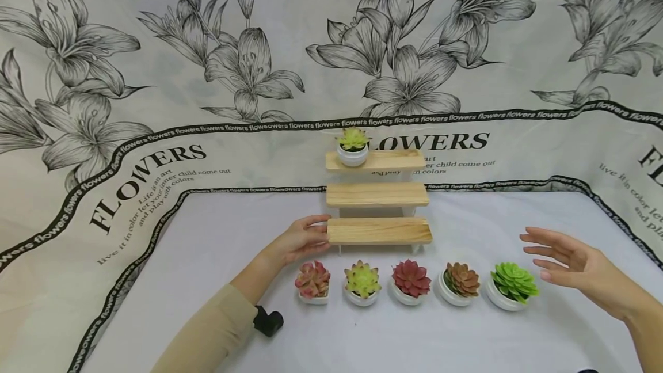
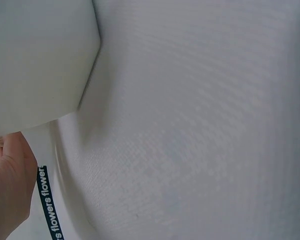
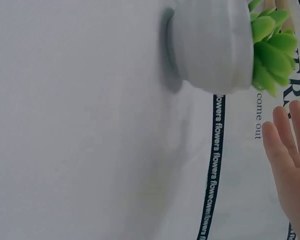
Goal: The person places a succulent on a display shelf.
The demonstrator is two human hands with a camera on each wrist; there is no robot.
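My left hand point(image 1: 303, 239) touches the left end of the lowest board of a three-step wooden display stand point(image 1: 380, 230); its fingers look relaxed, with the contact partly hidden. On the top board's left sits a potted yellow-green succulent point(image 1: 353, 147). In front of the stand, a row of potted succulents runs from pink-red point(image 1: 313, 282) through yellow-green point(image 1: 362, 282), dark red point(image 1: 411, 281) and brown point(image 1: 460, 282) to bright green point(image 1: 513, 285). To the right of that last pot, my right hand point(image 1: 575, 261) hovers with fingers extended, holding nothing.
A black object point(image 1: 268, 321) lies beside the left forearm on the white tablecloth point(image 1: 362, 344). Behind the stand hangs a flower-printed cloth point(image 1: 290, 85) with black lettered bands. A white pot surface point(image 2: 37, 65) fills the upper left of the left wrist view.
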